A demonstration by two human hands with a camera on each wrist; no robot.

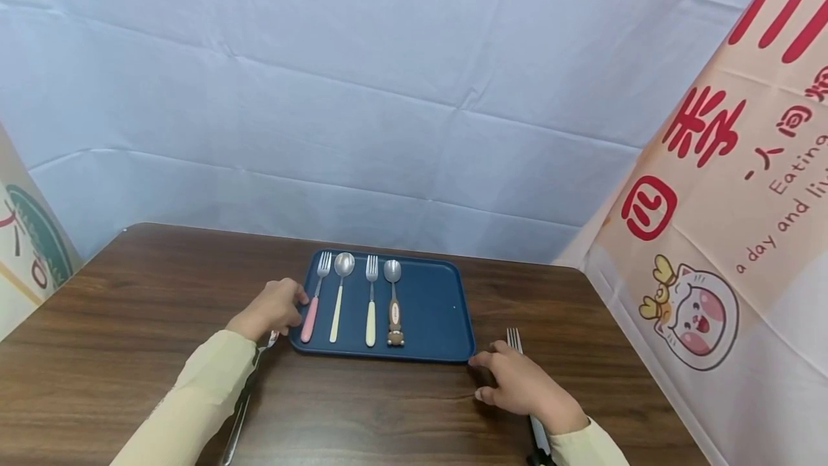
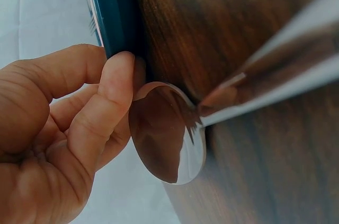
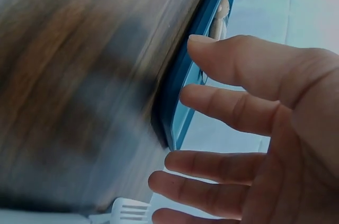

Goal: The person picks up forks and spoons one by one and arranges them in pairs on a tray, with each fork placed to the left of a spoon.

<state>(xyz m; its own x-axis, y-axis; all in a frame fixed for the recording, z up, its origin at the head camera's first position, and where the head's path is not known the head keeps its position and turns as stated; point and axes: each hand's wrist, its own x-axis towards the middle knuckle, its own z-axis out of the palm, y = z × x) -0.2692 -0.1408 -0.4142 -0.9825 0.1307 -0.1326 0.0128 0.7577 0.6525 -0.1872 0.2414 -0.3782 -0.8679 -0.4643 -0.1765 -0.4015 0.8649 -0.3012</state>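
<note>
A dark blue tray (image 1: 423, 308) lies on the table, with a pink-handled fork (image 1: 310, 318), a cream-handled spoon (image 1: 336, 313), a cream-handled fork (image 1: 371, 322) and a brown bear-handled spoon (image 1: 394, 315) side by side on it. At its left edge my left hand (image 1: 274, 305) pinches the rim between thumb and finger. A metal spoon (image 2: 167, 139) lies on the table just below those fingers. My right hand (image 1: 517, 380) is at the tray's near right corner, fingers spread and fairly straight, fingertips by the rim. Under that hand lies a metal fork (image 1: 514, 339).
The brown wooden table (image 1: 388, 416) reaches back to a pale hanging cloth (image 1: 323, 92). A printed banner (image 1: 731, 236) hangs on the right side, and another printed sheet (image 1: 32, 236) is at the left.
</note>
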